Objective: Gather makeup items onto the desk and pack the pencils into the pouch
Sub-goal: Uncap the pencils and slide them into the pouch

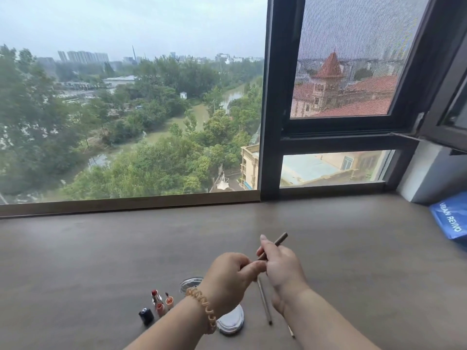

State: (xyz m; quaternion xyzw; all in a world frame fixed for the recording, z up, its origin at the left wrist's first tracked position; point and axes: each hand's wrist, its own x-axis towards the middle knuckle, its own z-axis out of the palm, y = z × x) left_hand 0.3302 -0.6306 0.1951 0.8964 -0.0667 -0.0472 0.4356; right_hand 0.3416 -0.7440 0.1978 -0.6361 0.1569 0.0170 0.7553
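Both hands meet above the grey worktop [101, 248]. The right hand [283, 269] pinches a slim taupe pencil [278, 241], tip toward 2 o'clock; the left hand [232, 279] grips its lower end. A second pencil [264, 301] lies on the worktop at 6 o'clock, just below them. Lipsticks [158, 299] stand at 8 o'clock.

Low in the centre of the frame we see a slim brown pencil [274, 245] tilted up to the right above the table [101, 248]. A second pencil [264, 302] lies flat below it. To the lower left stand an open red lipstick [156, 296], two small orange tubes [164, 304], a black cap [146, 316] and a round white compact [231, 323].
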